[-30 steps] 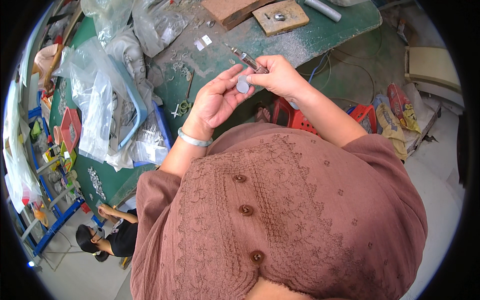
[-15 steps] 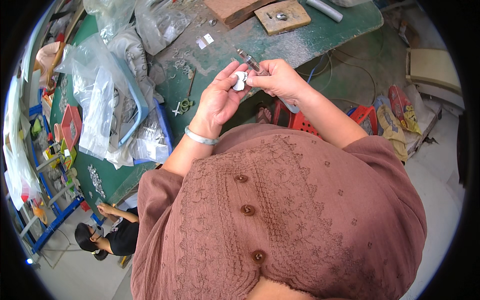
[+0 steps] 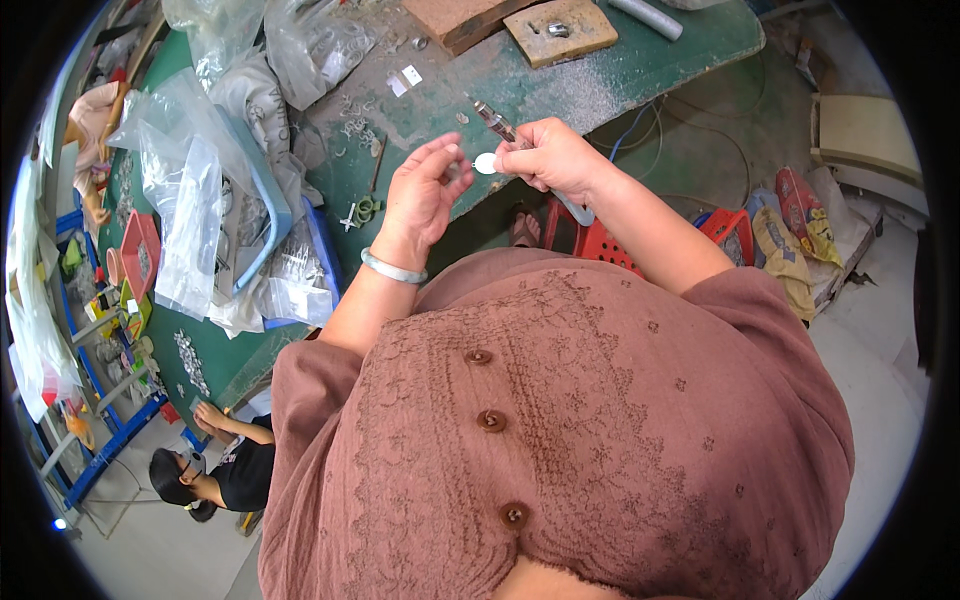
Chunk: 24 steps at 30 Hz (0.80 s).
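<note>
My right hand [image 3: 550,160] is closed round a slim metal rotary handpiece [image 3: 494,120], its tip pointing up and left. A pale tube-like end [image 3: 578,211] comes out below the hand. The thumb and fingers of that same hand also pinch a small, white, flat oval piece [image 3: 485,163]. Just left of it, my left hand [image 3: 428,195] is raised with its fingers loosely curled and apart. I see nothing clearly held in it, though the inside of its palm is partly hidden. Both hands are above the near edge of the green table [image 3: 470,203].
A wooden block [image 3: 560,32] bearing a metal piece lies at the far side. Left are a blue tray [image 3: 325,250], plastic bags [image 3: 190,200], green-handled scissors [image 3: 367,209] and small metal parts [image 3: 190,362]. Red crates [image 3: 605,247] stand below. A co-worker [image 3: 240,470] sits at lower left.
My left hand has moved slightly left, away from the right. The white piece, earlier between both hands, is now in my right fingers. The handpiece has stayed in my right hand.
</note>
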### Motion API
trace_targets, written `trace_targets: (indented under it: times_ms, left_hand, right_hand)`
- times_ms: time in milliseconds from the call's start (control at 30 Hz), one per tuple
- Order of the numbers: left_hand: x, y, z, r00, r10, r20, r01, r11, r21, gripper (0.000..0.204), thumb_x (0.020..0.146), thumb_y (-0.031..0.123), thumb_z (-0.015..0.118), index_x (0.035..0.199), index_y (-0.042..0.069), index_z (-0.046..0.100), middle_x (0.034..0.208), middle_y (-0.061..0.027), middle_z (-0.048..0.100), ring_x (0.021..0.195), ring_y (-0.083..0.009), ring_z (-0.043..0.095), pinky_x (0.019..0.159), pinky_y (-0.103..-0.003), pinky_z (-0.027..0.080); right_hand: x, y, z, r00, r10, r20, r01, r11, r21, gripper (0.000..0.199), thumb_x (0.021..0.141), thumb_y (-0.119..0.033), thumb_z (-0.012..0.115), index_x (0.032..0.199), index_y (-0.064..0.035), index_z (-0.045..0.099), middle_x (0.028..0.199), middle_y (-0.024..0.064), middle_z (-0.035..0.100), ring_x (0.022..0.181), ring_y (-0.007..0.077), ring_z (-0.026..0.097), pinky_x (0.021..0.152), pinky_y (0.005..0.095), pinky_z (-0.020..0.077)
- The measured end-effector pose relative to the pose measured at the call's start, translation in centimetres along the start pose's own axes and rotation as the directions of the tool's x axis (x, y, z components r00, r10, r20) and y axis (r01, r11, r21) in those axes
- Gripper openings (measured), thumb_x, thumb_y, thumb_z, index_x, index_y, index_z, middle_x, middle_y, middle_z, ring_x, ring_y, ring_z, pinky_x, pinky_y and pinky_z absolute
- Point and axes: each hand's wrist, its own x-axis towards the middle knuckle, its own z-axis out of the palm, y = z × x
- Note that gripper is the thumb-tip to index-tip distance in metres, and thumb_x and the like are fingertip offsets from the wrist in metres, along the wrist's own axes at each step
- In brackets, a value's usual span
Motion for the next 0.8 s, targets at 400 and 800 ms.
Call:
trace_targets:
  times_ms: [400, 800]
  left_hand:
    - [1.0, -4.1, -5.1, 0.992, 0.025, -0.123, 0.053, 0.803, 0.594, 0.009, 0.082, 0.011, 0.064, 0.083, 0.002, 0.064, 0.064, 0.0039, 0.055, 0.052, -0.0053, 0.043, 0.048, -0.021, 0.034]
    - [1.8, -6.8, -8.3, 0.884, 0.407, -0.228, 0.118, 0.277, 0.953, 0.021, 0.074, 0.020, 0.066, 0.087, 0.003, 0.065, 0.068, -0.0133, 0.062, 0.068, -0.0297, 0.061, 0.066, -0.037, 0.049]
  right_hand:
    - [4.2, 6.1, 0.0, 0.996, 0.083, -0.019, -0.085, 0.950, -0.301, 0.016, 0.076, -0.014, 0.068, 0.078, -0.0027, 0.057, 0.061, -0.0004, 0.050, 0.050, 0.0070, 0.045, 0.045, 0.0240, 0.0348]
    - [3.2, 8.7, 0.1, 0.983, -0.175, -0.053, 0.027, 0.423, -0.906, 0.028, 0.086, -0.033, 0.051, 0.097, -0.0083, 0.058, 0.084, 0.0169, 0.063, 0.081, 0.0361, 0.060, 0.070, 0.0457, 0.0465]
